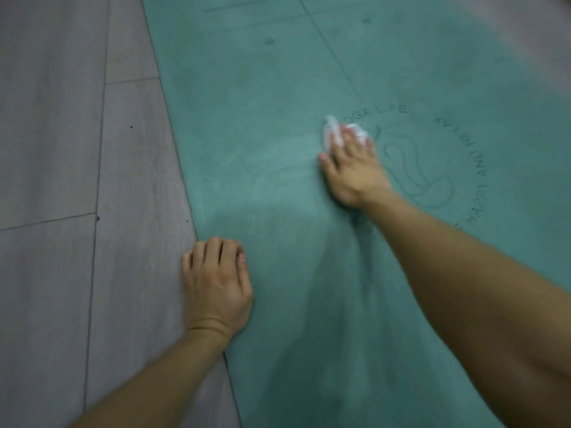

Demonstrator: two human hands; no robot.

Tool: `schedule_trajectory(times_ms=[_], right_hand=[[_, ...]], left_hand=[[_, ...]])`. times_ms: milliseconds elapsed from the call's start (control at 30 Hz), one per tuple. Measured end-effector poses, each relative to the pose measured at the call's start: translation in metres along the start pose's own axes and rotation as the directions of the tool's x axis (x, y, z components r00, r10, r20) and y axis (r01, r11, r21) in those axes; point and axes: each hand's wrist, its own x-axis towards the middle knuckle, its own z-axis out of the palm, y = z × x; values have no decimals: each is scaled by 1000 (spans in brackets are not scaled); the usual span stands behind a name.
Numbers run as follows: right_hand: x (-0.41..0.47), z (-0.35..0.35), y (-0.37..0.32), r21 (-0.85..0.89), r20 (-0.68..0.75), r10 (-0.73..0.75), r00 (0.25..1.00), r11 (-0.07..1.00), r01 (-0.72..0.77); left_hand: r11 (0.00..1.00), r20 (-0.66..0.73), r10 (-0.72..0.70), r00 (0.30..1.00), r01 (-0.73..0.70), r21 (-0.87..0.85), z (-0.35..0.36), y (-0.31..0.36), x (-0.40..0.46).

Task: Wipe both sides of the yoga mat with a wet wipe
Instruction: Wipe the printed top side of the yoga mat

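Now the green yoga mat lies flat on the grey wood floor. The right hand presses a white wet wipe onto the mat by the printed words, fingers curled over it. The left hand rests on the mat's edge, fingers bent and holding nothing.
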Motion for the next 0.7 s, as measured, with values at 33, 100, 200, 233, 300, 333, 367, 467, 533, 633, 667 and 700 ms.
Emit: schedule_trajectory(times_ms=[33,100,200,233,300,333,367,467,533,633,667,700], right_hand=[[-8,-6,27,-7,5,135,991,991,-135],[-34,-10,53,17,25,324,946,946,-325],[-95,8,18,37,-8,260,965,965,-260],[-121,18,-5,17,-13,119,993,993,-119],[-175,31,-45,17,43,-254,966,967,253],[-200,31,-53,21,94,-389,916,921,389],[-215,29,-45,0,121,-446,887,893,450],[-222,13,31,-33,1,-37,999,999,37],[-223,0,82,46,-26,447,894,894,-446],[-241,11,66,35,-9,449,894,893,-448],[-254,18,40,32,-15,299,954,954,-298],[-269,25,14,41,-12,128,992,991,-128]], left_hand=[[1000,-1,5,1000,-5,2,0,-1,0],[1000,-9,5,1000,-5,10,2,-2,0],[1000,-22,-15,1000,15,14,4,-5,1],[1000,-27,-19,999,19,17,4,-4,1],[999,-27,-18,999,19,32,5,-5,3],[999,-25,-15,1000,16,38,5,-5,4],[999,-25,-12,1000,13,44,5,-4,4],[995,-31,24,999,-21,99,6,-6,7],[986,-7,76,997,-74,152,5,-6,9],[969,33,85,996,-90,231,5,-3,10],[968,28,64,998,-69,242,4,0,9],[970,18,32,999,-36,240,3,4,7]])
